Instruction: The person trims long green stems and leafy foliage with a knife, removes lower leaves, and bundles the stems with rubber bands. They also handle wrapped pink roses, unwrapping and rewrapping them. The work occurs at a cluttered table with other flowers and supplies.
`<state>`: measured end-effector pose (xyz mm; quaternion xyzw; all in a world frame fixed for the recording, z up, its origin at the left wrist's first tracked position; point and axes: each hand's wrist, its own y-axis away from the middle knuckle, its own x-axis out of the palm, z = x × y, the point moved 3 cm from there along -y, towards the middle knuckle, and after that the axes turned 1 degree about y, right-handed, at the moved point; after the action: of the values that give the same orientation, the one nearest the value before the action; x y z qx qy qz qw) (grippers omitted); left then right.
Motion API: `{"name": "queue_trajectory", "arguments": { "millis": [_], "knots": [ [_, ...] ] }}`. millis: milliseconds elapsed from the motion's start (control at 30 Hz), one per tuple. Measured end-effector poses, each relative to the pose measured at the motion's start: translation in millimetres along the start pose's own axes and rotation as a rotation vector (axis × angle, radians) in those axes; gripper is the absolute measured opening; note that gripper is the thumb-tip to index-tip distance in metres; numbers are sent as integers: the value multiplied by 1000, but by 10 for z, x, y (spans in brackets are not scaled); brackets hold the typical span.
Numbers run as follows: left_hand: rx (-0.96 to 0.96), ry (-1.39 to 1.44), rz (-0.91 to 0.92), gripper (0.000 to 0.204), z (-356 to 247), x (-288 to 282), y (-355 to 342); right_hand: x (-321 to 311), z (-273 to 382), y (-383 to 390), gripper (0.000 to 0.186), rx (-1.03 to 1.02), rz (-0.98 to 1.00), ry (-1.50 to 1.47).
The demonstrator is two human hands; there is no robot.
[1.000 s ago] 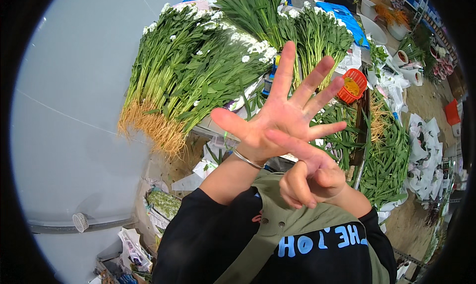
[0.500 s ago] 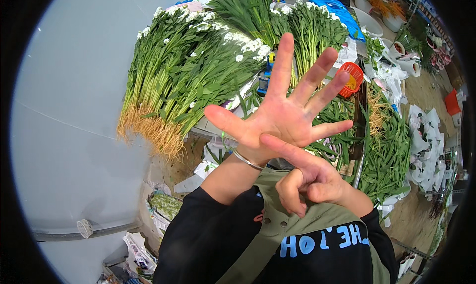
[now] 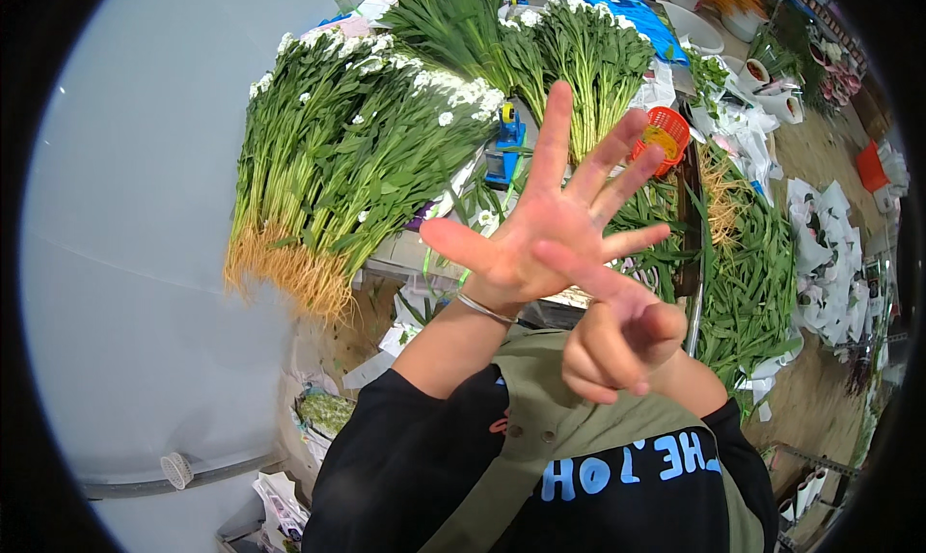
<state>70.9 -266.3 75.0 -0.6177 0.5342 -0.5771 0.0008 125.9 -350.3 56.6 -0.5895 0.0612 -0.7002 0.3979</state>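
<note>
My left hand (image 3: pixel 542 233) is held up with its palm toward me and its fingers spread, holding nothing. A silver bangle (image 3: pixel 485 309) circles that wrist. In front of the palm is my right hand (image 3: pixel 617 331), its index finger stretched out and the other fingers curled in with nothing visible in them. That fingertip overlaps the palm; whether it touches, I cannot tell. Beyond my hands lie white-flowered stems with tan roots (image 3: pixel 338 167) on the left and another white-flowered bunch (image 3: pixel 590 70) further back. A blue tape dispenser (image 3: pixel 502 159) stands between them.
A red plastic basket (image 3: pixel 678 128) with something yellow inside sits right of my fingers. Green leafy stems (image 3: pixel 748 302) are heaped at the right. White-wrapped bouquets (image 3: pixel 825 259) stand on the floor beyond. A pale grey wall (image 3: pixel 145 215) rises on the left.
My right hand has turned, and its index fingertip has shifted from the heel of my left palm further toward its middle. The view has moved slightly, showing more of the tape dispenser.
</note>
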Motion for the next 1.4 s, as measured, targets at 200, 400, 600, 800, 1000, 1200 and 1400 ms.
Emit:
{"name": "queue_trajectory", "arguments": {
  "millis": [200, 400, 600, 800, 1000, 1200, 1400],
  "knots": [
    [-13, 88, 16, 122, -6, -16, 15, 75, 123, 94, 86, -46, -55, 153],
    [-48, 194, -34, 113, 27, 9, 8, 102, 18, 158, 79, 120, -426, 1267],
    [-36, 38, -158, 107, 163, -159, -12, -75, -84, 166, 83, 206, -545, 2593],
    [-88, 15, -271, 106, 270, -330, 44, -118, -59, 211, 80, 287, -710, 2543],
    [-65, 98, -289, 100, 268, -344, 1, -86, -104, 292, 84, 387, -737, 2585],
    [-135, 47, -348, 103, 322, -362, 76, -121, -80, 306, 85, 354, -780, 2561],
    [-115, 64, -340, 105, 348, -389, 105, -74, -127, 274, 83, 347, -859, 2592]
  ]
}}
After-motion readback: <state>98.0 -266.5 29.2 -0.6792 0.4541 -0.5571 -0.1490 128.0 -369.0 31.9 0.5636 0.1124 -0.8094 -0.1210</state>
